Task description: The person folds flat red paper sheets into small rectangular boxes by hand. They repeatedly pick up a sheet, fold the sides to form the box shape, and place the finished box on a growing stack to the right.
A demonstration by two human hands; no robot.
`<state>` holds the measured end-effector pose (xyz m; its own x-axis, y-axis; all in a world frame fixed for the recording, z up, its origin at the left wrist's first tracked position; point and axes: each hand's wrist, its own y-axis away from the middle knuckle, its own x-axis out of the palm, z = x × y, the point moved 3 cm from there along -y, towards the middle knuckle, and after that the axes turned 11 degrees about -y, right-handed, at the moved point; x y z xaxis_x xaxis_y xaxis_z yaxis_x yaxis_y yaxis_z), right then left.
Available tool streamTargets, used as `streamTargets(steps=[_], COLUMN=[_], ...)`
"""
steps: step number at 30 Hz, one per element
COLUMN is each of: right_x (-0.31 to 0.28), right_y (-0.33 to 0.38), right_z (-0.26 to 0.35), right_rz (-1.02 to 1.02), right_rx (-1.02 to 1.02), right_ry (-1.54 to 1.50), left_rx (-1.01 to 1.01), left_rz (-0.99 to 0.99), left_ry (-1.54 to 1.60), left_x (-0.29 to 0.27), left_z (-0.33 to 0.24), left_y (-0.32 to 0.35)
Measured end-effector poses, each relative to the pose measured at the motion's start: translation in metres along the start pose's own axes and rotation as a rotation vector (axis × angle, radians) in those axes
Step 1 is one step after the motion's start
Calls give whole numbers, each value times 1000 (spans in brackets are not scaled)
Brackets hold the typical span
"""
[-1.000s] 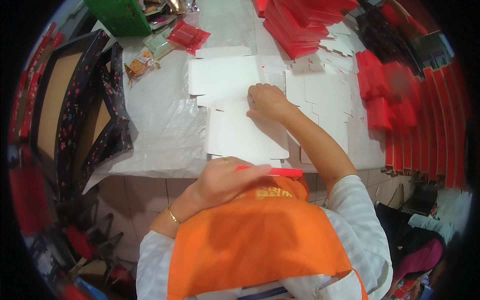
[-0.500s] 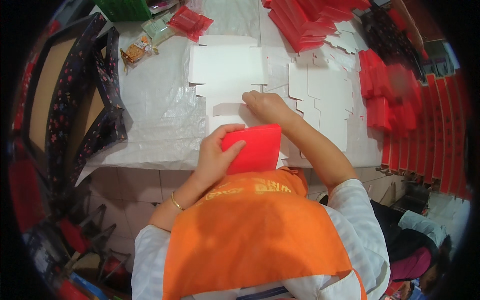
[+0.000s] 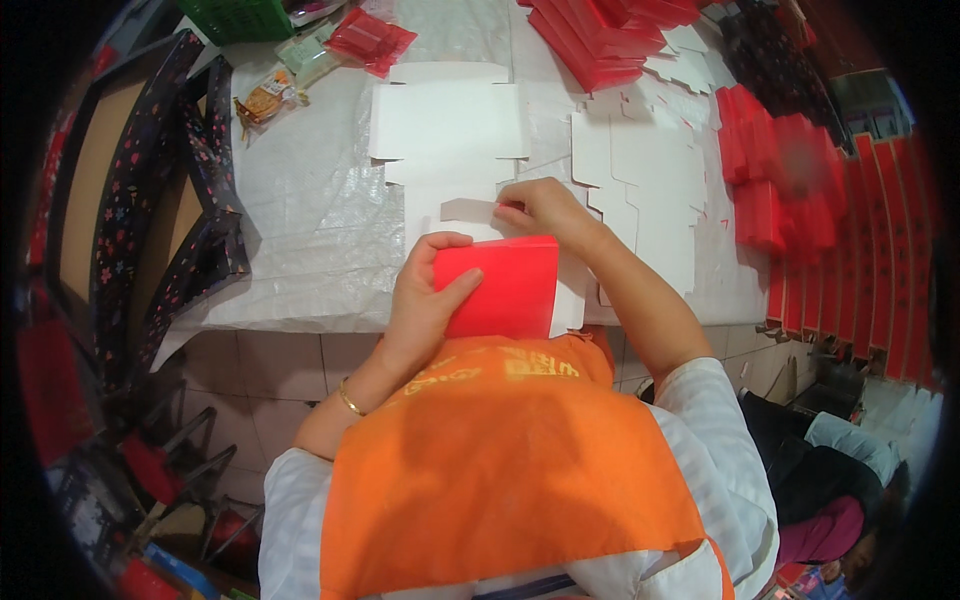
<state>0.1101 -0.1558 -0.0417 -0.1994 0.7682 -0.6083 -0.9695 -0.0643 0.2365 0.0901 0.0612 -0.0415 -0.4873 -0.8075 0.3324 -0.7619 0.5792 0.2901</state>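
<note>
A cardboard box blank (image 3: pixel 448 122), white on its inner side, lies unfolded on the table in front of me. Its near part stands folded up toward me, showing a red outer panel (image 3: pixel 505 290). My left hand (image 3: pixel 425 280) grips this panel at its left edge, thumb on the red face and fingers over the top. Just beyond the panel, my right hand (image 3: pixel 545 210) is closed, its fingertips at the right end of a narrow white flap (image 3: pixel 468 210). My left hand partly covers the blank's near left corner.
More flat white blanks (image 3: pixel 640 190) lie to the right. Red boxes (image 3: pixel 600 40) are piled at the far right, with others (image 3: pixel 775 170) nearer the right edge. Wrapped snacks (image 3: pixel 268 98) and a green basket (image 3: pixel 235 18) sit far left, beside dark floral box parts (image 3: pixel 150 180).
My right hand has shifted slightly right, along with the end of the white flap. The red panel stands a little more upright, still in my left hand. The view has shifted slightly.
</note>
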Motion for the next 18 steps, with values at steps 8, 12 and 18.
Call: streamTargets(steps=[8, 12, 18], right_x=[-52, -56, -39], right_y=[51, 59, 73], right_z=[60, 52, 54], right_rz=[211, 169, 47], right_rx=[-185, -339, -124], right_ry=[-146, -104, -371], left_rx=[99, 56, -59], left_rz=[14, 65, 41], left_ry=[-250, -203, -47], left_x=[13, 26, 25], left_z=[-15, -22, -16], left_y=[10, 10, 14])
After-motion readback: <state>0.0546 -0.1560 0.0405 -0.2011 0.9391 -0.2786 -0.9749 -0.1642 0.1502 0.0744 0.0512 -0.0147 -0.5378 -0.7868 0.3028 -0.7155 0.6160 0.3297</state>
